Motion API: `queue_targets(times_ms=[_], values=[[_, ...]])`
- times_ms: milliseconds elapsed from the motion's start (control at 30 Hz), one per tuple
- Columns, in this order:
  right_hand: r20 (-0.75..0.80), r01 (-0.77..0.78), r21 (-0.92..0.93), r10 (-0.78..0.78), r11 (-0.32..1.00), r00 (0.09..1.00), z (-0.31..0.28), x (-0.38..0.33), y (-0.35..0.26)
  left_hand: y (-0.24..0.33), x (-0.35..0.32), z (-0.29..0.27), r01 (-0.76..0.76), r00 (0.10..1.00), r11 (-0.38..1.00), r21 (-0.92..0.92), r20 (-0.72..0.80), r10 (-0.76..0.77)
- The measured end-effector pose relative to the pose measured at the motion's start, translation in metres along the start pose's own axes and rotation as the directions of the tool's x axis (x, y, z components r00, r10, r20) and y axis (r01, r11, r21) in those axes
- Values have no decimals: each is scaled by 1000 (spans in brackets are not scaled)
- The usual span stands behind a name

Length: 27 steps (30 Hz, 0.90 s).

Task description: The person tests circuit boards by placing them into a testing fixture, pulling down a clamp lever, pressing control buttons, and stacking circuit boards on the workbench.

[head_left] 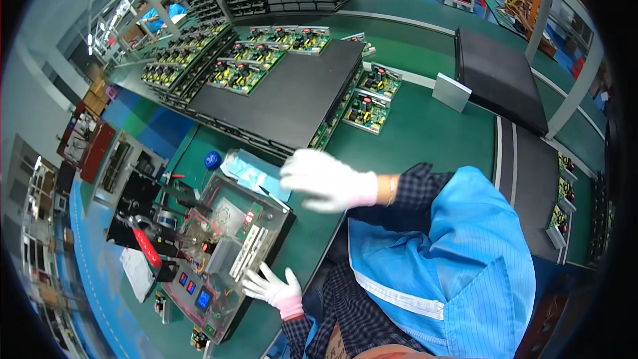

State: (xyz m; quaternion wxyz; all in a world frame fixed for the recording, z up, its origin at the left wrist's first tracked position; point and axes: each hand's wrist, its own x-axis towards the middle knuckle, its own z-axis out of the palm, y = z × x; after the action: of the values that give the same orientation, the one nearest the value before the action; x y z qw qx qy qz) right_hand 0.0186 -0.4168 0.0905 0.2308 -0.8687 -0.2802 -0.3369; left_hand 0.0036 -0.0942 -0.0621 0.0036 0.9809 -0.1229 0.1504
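Note:
My left hand (274,290), in a white knit glove with a pink cuff, rests its spread fingers on the near edge of a clear-topped test box (229,242). Nothing is in it. Inside the box are wiring, a white slotted strip and small lit displays; a red-handled toggle clamp (146,247) stands at its far side. My right hand (325,179), gloved alike and slightly blurred, hovers over the green bench beside a pen (272,197) and a light blue packet (256,171). Its fingers are stretched out, and I see nothing held.
Black trays (299,86) are stacked ahead, bearing several circuit boards (242,74). Two more boards (367,112) lie right of the stack, near an upright grey metal plate (452,92). A round blue container (212,159) is behind the box. Black sheets (498,76) cover a conveyor at right.

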Motion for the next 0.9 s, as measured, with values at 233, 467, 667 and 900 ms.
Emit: queue_targets(times_ms=[233, 467, 667, 900], values=[[-325, -524, -297, 432, 798, 841, -134, -17, 107, 3, 1, -7, -18, 998, 1000, 0, -61, 18], [-437, -752, -302, 616, 586, 656, -201, -60, 236, 5, 0, -10, -56, 995, 998, 23, -87, 58], [-286, -810, -373, 774, 452, 564, -200, -72, 318, 4, 0, -10, -84, 989, 996, 11, -118, 85], [-185, -847, -458, 903, 269, 387, -172, -86, 406, 4, 1, -3, -50, 992, 998, 23, -115, 52]])
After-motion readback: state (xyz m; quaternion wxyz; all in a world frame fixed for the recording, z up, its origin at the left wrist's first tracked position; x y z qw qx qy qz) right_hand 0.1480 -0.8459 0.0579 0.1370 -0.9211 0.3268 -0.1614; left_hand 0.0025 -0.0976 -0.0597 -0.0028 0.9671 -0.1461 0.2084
